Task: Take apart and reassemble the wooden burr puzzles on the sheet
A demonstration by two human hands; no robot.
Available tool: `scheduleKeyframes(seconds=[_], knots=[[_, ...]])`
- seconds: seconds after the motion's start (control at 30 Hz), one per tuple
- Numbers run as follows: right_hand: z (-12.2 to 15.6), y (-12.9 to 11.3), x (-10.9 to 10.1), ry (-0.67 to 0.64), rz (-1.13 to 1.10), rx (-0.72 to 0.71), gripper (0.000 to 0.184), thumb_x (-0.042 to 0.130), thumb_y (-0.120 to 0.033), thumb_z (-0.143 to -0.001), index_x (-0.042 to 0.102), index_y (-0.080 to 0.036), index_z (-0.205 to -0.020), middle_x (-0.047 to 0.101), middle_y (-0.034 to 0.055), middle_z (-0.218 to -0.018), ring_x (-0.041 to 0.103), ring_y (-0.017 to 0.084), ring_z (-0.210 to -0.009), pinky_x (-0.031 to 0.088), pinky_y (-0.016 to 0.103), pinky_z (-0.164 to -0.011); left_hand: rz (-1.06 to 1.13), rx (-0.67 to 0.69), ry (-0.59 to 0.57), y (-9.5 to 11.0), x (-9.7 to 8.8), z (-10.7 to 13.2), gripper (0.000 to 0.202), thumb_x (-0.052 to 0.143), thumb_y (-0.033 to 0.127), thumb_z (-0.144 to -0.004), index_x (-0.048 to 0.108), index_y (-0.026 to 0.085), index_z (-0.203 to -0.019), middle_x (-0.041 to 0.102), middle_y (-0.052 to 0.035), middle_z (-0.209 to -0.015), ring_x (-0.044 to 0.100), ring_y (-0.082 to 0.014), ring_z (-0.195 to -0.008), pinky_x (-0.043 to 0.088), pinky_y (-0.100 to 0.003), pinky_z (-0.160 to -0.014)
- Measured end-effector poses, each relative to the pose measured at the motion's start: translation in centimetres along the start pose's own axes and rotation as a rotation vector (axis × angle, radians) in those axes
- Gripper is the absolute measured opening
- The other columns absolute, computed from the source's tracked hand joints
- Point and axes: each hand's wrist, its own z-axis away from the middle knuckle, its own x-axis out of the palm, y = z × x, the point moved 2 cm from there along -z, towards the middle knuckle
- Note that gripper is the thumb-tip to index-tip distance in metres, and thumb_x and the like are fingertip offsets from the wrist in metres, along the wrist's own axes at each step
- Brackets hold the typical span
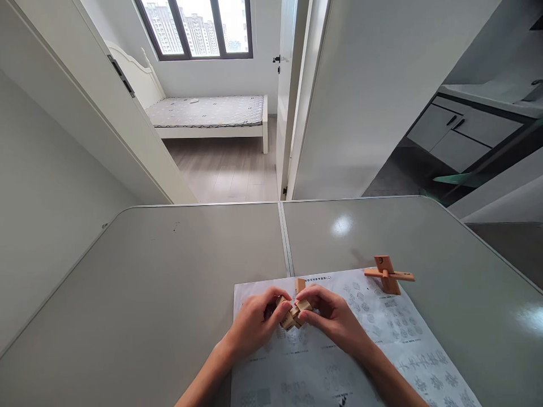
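Note:
A small pale wooden interlocking puzzle (292,320) is held between both hands above a printed sheet. My left hand (258,317) is closed on its left side, with thumb and fingertips pinching the blocks. From the other side, my right hand (333,314) grips the puzzle between thumb and forefinger. Just behind the fingers, a wooden piece (300,284) sticks up; whether it joins the held puzzle I cannot tell. The fingers hide part of the puzzle.
Under my hands lies a paper sheet (335,353) printed with puzzle diagrams. An orange-brown crossed wooden puzzle (385,275) stands at the sheet's far right edge. The grey table (169,299) has a seam running from its far edge. Beyond are a doorway and a bed (207,113).

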Motion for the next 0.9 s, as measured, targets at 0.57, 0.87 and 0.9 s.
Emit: scheduleKeyframes(seconds=[0.57, 0.87, 0.9], knots=[[-0.02, 0.08, -0.08, 0.022, 0.04, 0.003, 0.027, 0.084, -0.045, -0.09, 0.076, -0.024, -0.104, 0.064, 0.0014, -0.089, 0.063, 0.018, -0.078, 0.057, 0.031, -0.072, -0.018, 0.012, 0.015, 0.24, -0.05, -0.09, 0.033, 0.047, 0.046, -0.107, 0.069, 0.022, -0.105, 0.057, 0.0039, -0.065, 0.048, -0.0141, -0.059, 0.038, -0.025, -0.059], [0.09, 0.4, -0.22, 0.026, 0.049, 0.012, 0.025, 0.083, -0.044, -0.09, 0.076, -0.025, -0.105, 0.063, 0.0009, -0.091, 0.061, 0.016, -0.076, 0.054, 0.03, -0.07, -0.021, 0.016, 0.015, 0.24, 0.03, -0.09, 0.033, 0.046, 0.045, -0.107, 0.069, 0.022, -0.105, 0.061, 0.003, -0.066, 0.05, -0.0144, -0.059, 0.039, -0.025, -0.06], [0.09, 0.44, -0.24, 0.027, 0.055, 0.012, 0.025, 0.083, -0.044, -0.09, 0.076, -0.025, -0.105, 0.063, 0.001, -0.091, 0.06, 0.016, -0.076, 0.054, 0.03, -0.07, -0.025, 0.014, 0.014, 0.26, 0.03, -0.07, 0.033, 0.046, 0.045, -0.107, 0.069, 0.022, -0.105, 0.061, 0.003, -0.065, 0.049, -0.0145, -0.059, 0.039, -0.026, -0.06]])
